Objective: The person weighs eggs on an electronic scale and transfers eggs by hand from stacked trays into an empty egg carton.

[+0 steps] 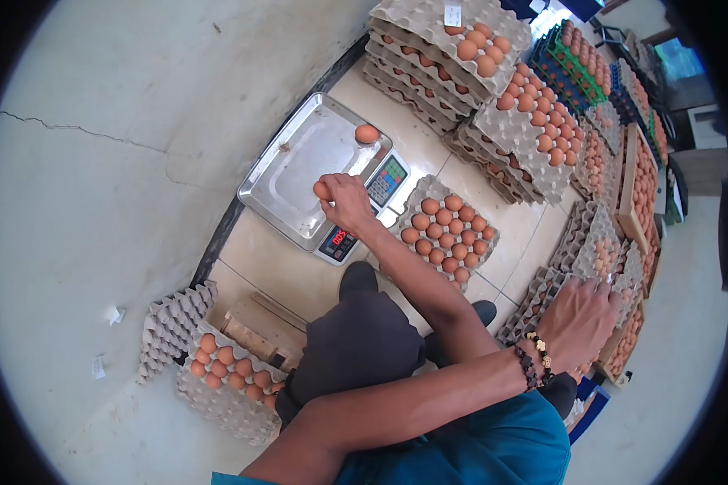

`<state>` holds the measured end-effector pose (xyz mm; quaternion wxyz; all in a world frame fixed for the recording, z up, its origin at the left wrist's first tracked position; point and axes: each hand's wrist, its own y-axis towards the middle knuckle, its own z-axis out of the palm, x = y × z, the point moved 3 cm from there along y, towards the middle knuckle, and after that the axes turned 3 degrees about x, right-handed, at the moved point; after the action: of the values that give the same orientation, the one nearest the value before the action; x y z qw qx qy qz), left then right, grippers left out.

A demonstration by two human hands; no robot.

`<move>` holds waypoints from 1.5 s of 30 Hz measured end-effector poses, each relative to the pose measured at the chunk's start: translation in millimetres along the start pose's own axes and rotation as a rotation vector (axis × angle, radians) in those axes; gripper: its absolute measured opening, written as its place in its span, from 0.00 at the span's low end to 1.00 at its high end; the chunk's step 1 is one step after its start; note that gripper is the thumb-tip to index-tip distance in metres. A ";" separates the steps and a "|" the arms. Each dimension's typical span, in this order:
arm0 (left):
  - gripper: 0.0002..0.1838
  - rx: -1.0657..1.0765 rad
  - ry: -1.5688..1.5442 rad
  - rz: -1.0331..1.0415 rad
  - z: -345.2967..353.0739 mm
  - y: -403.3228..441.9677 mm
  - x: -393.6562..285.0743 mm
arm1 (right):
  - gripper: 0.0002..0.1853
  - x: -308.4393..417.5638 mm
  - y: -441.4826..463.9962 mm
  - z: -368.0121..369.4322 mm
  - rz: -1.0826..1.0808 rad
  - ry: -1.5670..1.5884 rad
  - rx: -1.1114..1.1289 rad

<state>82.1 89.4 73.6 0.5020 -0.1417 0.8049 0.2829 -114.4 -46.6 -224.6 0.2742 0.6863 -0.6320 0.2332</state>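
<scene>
My right hand (348,202) is closed around a brown egg (322,191), over the near edge of a digital scale's steel pan (299,153). Another brown egg (366,133) lies on the pan's corner near the keypad (388,179). The scale's red display (337,239) is lit. Crossed over my right arm, my left hand (578,319) has bent fingers above stacked egg trays (534,303) at the right; the hand hides whatever is beneath its fingertips. A cardboard tray of brown eggs (445,230) stands on the floor beside the scale.
Tall stacks of cardboard egg trays (429,69) stand at the top, with green and blue plastic trays (570,69) behind. A wooden crate of eggs (641,190) is at the right. Another egg tray (226,372) sits lower left by my leg. A cracked wall (121,202) borders the scale.
</scene>
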 end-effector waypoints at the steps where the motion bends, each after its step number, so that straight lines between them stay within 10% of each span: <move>1: 0.08 -0.008 -0.005 -0.001 0.0 0.3 -0.5 | 0.20 0.2 -0.7 -4.8 -0.016 0.004 -0.001; 7: 0.09 -0.055 -0.004 -0.023 -5.7 1.2 -5.4 | 0.18 -37.1 44.7 -47.2 0.080 -0.214 -0.384; 12: 0.08 -0.021 -0.028 -0.029 -10.7 4.7 -2.9 | 0.17 -73.8 77.1 -54.7 0.132 -0.543 0.074; 23: 0.08 -0.010 0.019 -0.037 -16.1 3.4 -1.0 | 0.16 -171.9 -14.7 -99.6 0.459 0.601 -0.760; 36: 0.08 -0.012 -0.031 0.009 -1.6 2.0 -9.9 | 0.11 -144.0 -119.8 -101.7 0.691 -0.061 -0.385; 38: 0.07 0.035 0.018 0.008 1.5 1.2 -6.3 | 0.07 -143.8 -127.9 -86.2 0.420 -0.093 -0.740; 45: 0.09 0.427 0.380 0.107 21.8 -20.4 -2.7 | 0.04 -115.6 -203.2 -70.5 0.588 -0.085 -0.828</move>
<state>109.6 86.0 62.3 0.3451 -0.0407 0.9322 0.1015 79.0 96.5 -266.0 0.4201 0.3222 -0.8484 0.0024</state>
